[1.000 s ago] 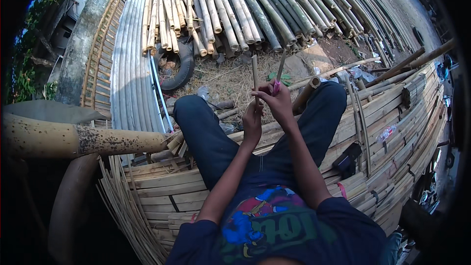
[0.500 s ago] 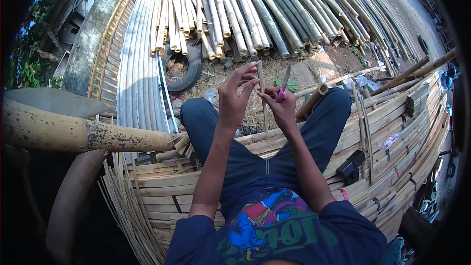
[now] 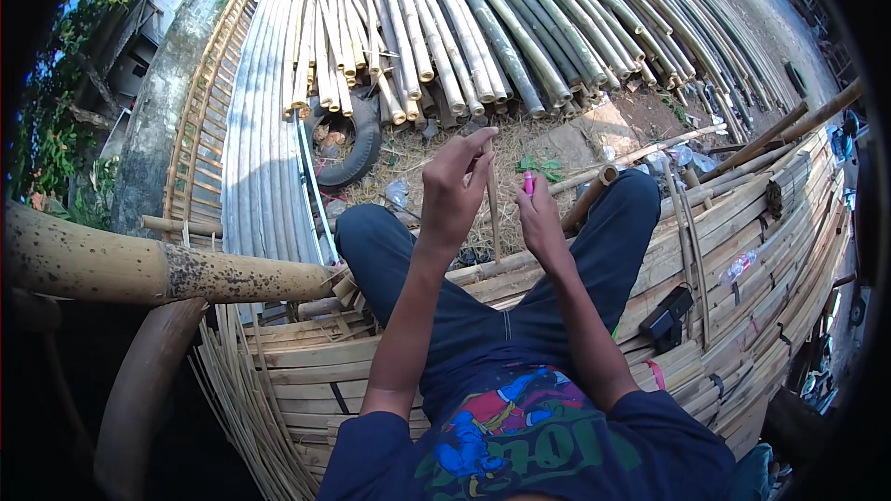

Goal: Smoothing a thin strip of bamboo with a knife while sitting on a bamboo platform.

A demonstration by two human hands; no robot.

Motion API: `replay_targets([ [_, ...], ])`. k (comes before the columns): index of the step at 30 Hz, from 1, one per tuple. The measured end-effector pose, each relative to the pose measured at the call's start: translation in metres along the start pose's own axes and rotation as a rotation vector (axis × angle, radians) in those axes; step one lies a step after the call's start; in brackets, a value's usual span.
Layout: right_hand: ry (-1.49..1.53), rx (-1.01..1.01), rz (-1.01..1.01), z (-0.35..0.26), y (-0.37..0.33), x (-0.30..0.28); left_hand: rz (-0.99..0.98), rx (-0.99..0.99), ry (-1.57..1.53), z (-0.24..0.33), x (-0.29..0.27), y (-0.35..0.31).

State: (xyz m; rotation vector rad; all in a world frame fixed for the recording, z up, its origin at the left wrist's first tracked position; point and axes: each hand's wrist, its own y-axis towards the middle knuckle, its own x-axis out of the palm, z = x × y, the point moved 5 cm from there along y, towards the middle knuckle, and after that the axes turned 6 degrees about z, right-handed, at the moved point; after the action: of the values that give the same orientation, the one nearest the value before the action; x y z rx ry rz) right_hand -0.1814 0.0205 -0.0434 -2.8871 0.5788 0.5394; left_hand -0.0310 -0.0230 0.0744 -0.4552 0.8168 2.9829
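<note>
Over the gap between my knees, my left hand (image 3: 453,190) is closed, pinching the upper part of a thin bamboo strip (image 3: 494,218). The strip hangs nearly upright, its lower end down near the plank edge. My right hand (image 3: 542,227) is closed around a knife with a pink handle (image 3: 529,184), to the right of the strip and apart from it. Only the handle's end sticks up above the fingers; the blade cannot be made out.
Long bamboo poles (image 3: 483,28) lie stacked ahead, with an old tyre (image 3: 357,158) before them. A thick bamboo pole (image 3: 102,255) crosses at my left. Split bamboo slats (image 3: 742,288) lie beneath and right of me, with a black box-like object (image 3: 665,318) on them.
My right hand has turned and drawn slightly away from the strip. The knife blade that pointed up is out of sight. The left hand keeps the strip, its fingers now more curled.
</note>
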Motion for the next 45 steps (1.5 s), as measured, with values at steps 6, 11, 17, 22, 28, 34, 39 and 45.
replay_targets([
  [6,0.223,0.050,-0.148,0.002,-0.012,-0.001,0.067,0.107,0.063,0.001,-0.004,0.002],
  [11,0.603,0.292,-0.353,-0.030,-0.036,0.014,0.161,0.140,0.160,0.013,-0.004,0.003],
  [17,0.396,0.184,-0.289,-0.042,-0.028,0.018,0.182,0.032,0.055,0.008,-0.010,0.002],
  [22,0.475,0.251,-0.260,-0.010,-0.047,0.039,0.204,0.019,0.031,-0.005,-0.017,0.003],
  [28,0.648,0.342,-0.373,-0.054,-0.034,0.031,0.150,0.039,0.084,-0.007,-0.017,0.003],
  [34,0.291,0.176,-0.196,-0.015,-0.049,0.037,0.139,-0.042,-0.104,-0.022,-0.016,0.008],
  [39,0.606,0.327,-0.335,-0.052,-0.027,0.033,0.199,0.008,-0.020,-0.021,-0.013,0.011],
  [45,0.587,0.308,-0.251,-0.018,-0.041,0.044,0.141,0.037,-0.031,-0.040,-0.010,0.022],
])
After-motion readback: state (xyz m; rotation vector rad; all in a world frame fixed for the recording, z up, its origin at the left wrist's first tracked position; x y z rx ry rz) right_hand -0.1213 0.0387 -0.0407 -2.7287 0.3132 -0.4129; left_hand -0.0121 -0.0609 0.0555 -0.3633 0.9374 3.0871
